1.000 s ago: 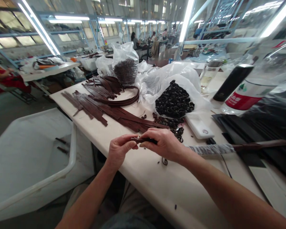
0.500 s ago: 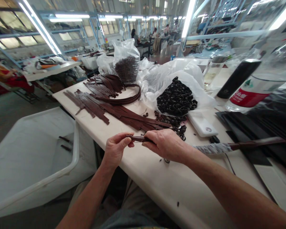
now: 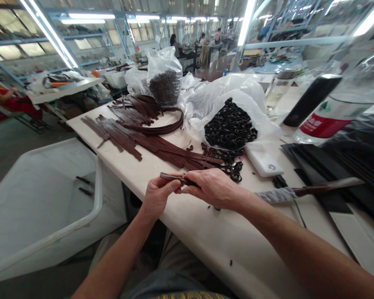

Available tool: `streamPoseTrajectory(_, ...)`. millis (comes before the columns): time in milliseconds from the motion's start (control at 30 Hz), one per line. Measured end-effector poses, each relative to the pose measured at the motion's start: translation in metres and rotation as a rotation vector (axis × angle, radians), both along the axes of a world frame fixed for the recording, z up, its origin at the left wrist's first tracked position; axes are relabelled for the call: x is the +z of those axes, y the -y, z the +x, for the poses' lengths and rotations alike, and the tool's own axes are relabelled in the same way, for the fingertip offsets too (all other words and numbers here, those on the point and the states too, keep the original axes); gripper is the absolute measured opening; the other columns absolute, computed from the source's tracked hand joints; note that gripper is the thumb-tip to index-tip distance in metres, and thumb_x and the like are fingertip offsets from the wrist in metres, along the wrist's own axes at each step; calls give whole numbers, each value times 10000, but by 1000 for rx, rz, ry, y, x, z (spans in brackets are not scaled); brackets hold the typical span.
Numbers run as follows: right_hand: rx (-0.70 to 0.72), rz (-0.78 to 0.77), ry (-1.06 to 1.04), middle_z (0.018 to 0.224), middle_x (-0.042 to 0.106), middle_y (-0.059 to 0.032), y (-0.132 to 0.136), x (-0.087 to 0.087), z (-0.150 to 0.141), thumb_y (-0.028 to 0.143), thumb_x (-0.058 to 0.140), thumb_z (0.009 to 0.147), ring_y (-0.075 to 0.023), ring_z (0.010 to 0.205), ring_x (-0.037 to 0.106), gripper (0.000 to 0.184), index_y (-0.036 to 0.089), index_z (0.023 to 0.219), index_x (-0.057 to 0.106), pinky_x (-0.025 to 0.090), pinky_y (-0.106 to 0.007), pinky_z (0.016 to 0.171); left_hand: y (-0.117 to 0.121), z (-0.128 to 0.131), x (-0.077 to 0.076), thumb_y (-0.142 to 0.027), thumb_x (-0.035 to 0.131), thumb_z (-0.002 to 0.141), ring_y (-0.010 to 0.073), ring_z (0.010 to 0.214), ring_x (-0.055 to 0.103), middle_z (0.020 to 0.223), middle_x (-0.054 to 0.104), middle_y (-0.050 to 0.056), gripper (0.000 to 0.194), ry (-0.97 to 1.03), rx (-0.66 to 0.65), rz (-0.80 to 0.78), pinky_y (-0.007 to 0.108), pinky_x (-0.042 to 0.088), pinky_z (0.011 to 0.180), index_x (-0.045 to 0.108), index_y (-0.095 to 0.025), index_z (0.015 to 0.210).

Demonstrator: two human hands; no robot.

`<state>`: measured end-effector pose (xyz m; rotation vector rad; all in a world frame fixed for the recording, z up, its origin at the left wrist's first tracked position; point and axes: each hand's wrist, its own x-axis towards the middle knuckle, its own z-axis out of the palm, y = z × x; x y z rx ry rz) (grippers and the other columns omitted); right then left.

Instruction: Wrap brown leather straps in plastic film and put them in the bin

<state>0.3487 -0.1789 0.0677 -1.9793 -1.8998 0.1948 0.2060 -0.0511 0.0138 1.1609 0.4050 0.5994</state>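
Note:
My left hand [image 3: 157,195] pinches a thin dark brown leather strap [image 3: 170,177] between thumb and fingers, its end sticking out past them to the left. Close beside it, my right hand [image 3: 213,187] is closed around the same piece from above. Its fingers hide part of the piece. Behind my right forearm, a long brown strip partly wrapped in clear film [image 3: 276,195] runs out to the right; whether it joins the held strap is hidden. Just beyond my hands lie brown leather strips [image 3: 149,145] and a scatter of small dark loops [image 3: 235,168].
An open plastic bag [image 3: 190,104] spills black loops [image 3: 230,126]. Farther right stand a white box-shaped device [image 3: 264,160], a black flask [image 3: 311,99] and a red-labelled bottle [image 3: 321,124]. A white bin [image 3: 98,195] stands left of the table [image 3: 187,232]. Several people sit in the background.
My left hand has moved right, up against my right hand, and more of the strap's end now shows beyond its fingers. The film-wrapped strip has shifted slightly left.

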Motion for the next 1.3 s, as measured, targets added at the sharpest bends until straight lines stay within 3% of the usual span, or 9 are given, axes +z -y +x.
streamPoseTrajectory(200,-118,-19,120,828,734,-53,-2,-2,2,483,566,927,-193,725,672,305,188,930,641,311,-263,582,-19,-5,10,-313,879,581,71,517,571,658,715,29,273,36,149,-55,171,475,508,791,-175,800)
streamPoseTrajectory(333,-104,-88,138,716,703,-36,-2,-5,-3,445,508,965,-168,609,628,316,180,848,633,235,-273,526,-12,-5,6,-309,878,579,80,529,579,655,714,28,283,-5,93,-54,185,483,532,793,-177,815)
streamPoseTrajectory(467,-44,-109,85,725,700,-24,-2,-6,-5,407,451,997,-152,614,628,312,190,865,632,234,-263,525,-2,-2,-1,-291,863,610,83,534,572,646,709,21,275,-31,-6,-25,207,490,582,796,-174,849)
streamPoseTrajectory(733,-126,-145,161,717,709,-36,-4,-5,-1,466,527,947,-184,605,631,286,198,889,609,207,-273,517,-15,-3,-2,-307,878,579,71,508,541,609,678,11,298,12,134,-95,188,450,512,790,-171,830)
streamPoseTrajectory(900,-48,-199,-65,654,639,-3,0,0,-3,351,504,970,-131,549,549,236,193,821,599,246,-249,493,-11,-5,0,-301,896,543,72,481,547,586,671,6,338,18,28,-93,193,452,506,784,-159,828)
streamPoseTrajectory(1067,170,-247,-401,765,648,6,1,4,-6,294,411,996,-111,630,557,250,186,931,627,366,-215,580,3,-8,-14,-302,876,582,127,519,614,638,698,19,300,0,-93,-28,218,470,477,763,-161,823)
streamPoseTrajectory(1167,188,-226,-380,853,673,-12,-1,4,-7,317,418,998,-130,710,586,247,193,1016,630,368,-225,633,5,-6,-19,-288,873,587,122,532,612,651,705,18,273,14,-52,-30,221,483,499,761,-166,804)
streamPoseTrajectory(1300,45,-192,-220,724,607,-11,-1,6,1,421,561,924,-136,633,522,255,170,900,598,272,-236,557,-5,0,-8,-310,891,546,78,472,550,607,688,4,261,81,94,-41,207,459,495,768,-174,731)
